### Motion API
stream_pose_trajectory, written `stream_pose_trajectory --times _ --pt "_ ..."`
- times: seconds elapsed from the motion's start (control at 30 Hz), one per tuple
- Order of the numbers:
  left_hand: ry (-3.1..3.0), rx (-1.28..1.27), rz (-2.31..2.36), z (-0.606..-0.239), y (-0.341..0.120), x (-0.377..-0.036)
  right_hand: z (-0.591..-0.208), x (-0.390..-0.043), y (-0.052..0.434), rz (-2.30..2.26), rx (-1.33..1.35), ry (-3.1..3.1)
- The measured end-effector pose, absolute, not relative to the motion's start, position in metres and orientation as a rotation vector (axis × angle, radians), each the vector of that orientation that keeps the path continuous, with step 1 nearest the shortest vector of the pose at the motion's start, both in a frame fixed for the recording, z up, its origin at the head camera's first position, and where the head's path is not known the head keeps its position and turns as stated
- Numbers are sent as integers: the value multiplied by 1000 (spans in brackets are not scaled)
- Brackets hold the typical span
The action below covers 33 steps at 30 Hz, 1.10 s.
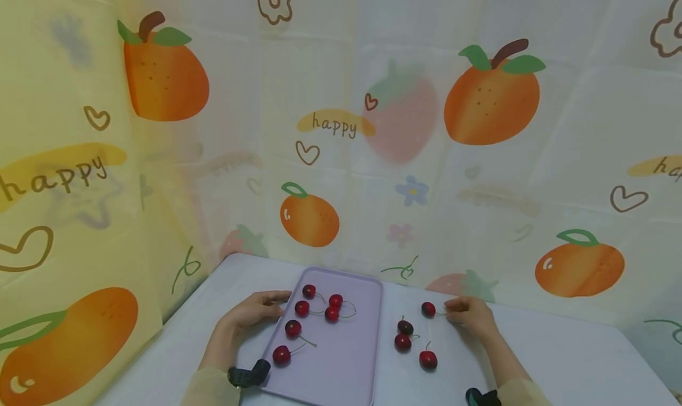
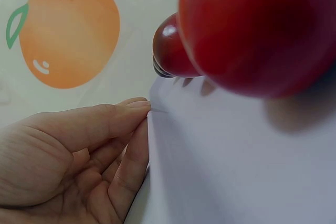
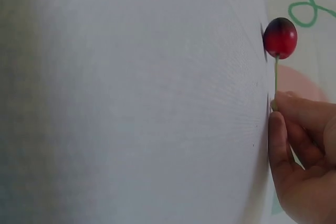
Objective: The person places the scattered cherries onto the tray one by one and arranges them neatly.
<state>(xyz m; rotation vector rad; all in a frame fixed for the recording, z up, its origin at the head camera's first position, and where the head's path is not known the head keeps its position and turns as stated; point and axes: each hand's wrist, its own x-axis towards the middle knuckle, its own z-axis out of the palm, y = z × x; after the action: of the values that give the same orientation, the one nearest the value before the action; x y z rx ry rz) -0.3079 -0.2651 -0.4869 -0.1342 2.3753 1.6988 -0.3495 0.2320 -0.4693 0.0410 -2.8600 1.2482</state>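
At the left rim of a pale purple tray (image 1: 341, 358), my left hand (image 1: 256, 308) pinches the edge between thumb and fingers. In the left wrist view, the thumb tip of that hand (image 2: 89, 156) lies right at the rim, close to large red cherries (image 2: 257, 30). Several stemmed cherries (image 1: 293, 329) lie along the tray's left and upper parts. On the white table to the right, my right hand (image 1: 471, 317) pinches the stem end of a dark red cherry (image 1: 428, 309). The right wrist view shows the thumb and forefinger of this hand (image 3: 304, 156) on the green stem (image 3: 276, 77).
Between the tray and my right hand, more cherries (image 1: 428, 360) lie on the white table (image 1: 575, 358), including two close together (image 1: 403, 342). A fruit-printed curtain (image 1: 341, 57) hangs behind the table and along its left side. Each wrist wears a black strapped device (image 1: 249, 374).
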Motion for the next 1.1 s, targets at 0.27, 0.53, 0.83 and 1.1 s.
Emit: stream_pose_trajectory --times 0.27,0.53,0.83,1.1 --pt "2373 -141 1703 -488 -265 -309 -475 -349 238 1329 38 -2831" --pt "2380 -124 1693 -489 -266 -310 -480 -350 245 1306 74 -2843" --pt "2392 -104 1692 -488 -266 -310 -480 -347 248 1397 97 -2826" --pt "2391 -111 1688 -490 -266 -310 -481 -345 250 1427 91 -2825"
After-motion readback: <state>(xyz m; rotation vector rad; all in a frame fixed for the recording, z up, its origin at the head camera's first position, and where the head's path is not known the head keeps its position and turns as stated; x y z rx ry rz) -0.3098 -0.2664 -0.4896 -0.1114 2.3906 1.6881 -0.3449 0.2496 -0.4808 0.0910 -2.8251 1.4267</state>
